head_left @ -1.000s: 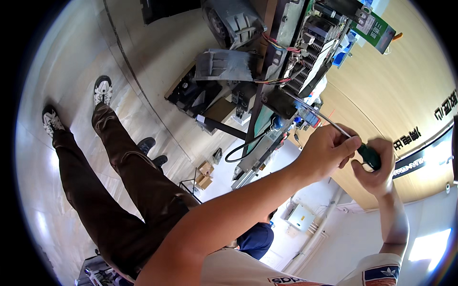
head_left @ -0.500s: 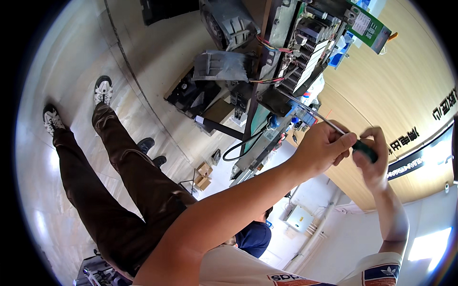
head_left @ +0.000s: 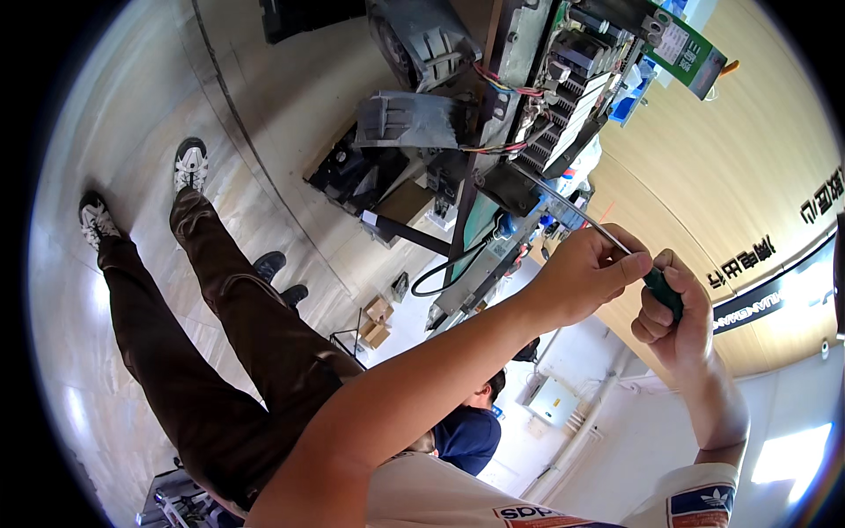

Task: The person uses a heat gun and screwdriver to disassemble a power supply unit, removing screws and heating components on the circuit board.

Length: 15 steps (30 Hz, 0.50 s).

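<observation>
A screwdriver with a green handle [head_left: 663, 294] and a long metal shaft slants from my hands toward the equipment at the upper middle. My right hand [head_left: 688, 317] is closed round the handle, thumb along its upper end. Just ahead of it, the fingers of my left hand [head_left: 591, 275] pinch the shaft. The shaft runs to the lower end of an opened electronic unit [head_left: 563, 123] with dark fins and a white strip. Its tip meets the unit near a dark block [head_left: 510, 187], and what it touches there is too small to make out. Coloured wires [head_left: 497, 149] leave the unit's side.
Grey plastic housings [head_left: 409, 121] and a black open box [head_left: 352, 176] lie beside the bench. A black cable [head_left: 431, 280] loops below. A green circuit board [head_left: 691, 62] sits at the top right. Another person in dark blue [head_left: 468, 437] is behind my left arm, near cardboard boxes [head_left: 377, 321].
My right hand's fingers, loose and blurred round the handle before, are now wrapped firmly about it. The handle has shifted slightly left. My left hand stays on the shaft.
</observation>
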Motion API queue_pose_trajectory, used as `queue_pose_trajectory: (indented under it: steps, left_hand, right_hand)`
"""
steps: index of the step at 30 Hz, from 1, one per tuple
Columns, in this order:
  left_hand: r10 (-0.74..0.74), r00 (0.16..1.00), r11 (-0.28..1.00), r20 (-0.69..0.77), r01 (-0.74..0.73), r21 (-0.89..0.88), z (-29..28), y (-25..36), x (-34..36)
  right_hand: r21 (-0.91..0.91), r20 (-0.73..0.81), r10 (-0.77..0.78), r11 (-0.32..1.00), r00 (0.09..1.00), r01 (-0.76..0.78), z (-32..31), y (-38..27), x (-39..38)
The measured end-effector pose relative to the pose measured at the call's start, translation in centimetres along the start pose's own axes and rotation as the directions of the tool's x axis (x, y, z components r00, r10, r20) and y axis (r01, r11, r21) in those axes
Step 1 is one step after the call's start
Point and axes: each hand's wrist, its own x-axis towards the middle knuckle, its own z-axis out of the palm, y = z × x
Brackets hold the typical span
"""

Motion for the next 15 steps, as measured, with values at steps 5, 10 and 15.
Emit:
queue_pose_trajectory:
  steps: [5,10,15]
  left_hand:
    - [0.099,0.994,0.995,-0.049,-0.099,0.013,0.2,-1.0,0.6]
    - [0.030,0.999,0.998,-0.019,-0.031,-0.058,0.0,-1.1,-0.2]
    - [0.107,0.994,0.982,-0.039,-0.111,-0.150,-0.7,-1.3,0.2]
  right_hand:
    - [-0.742,0.419,-0.654,0.152,0.629,0.653,-3.0,0.8,2.2]
    - [-0.664,0.720,-0.560,-0.387,0.409,0.640,-3.3,1.1,2.7]
    - [-0.212,0.013,-0.129,0.969,0.992,0.128,-2.3,0.8,1.7]
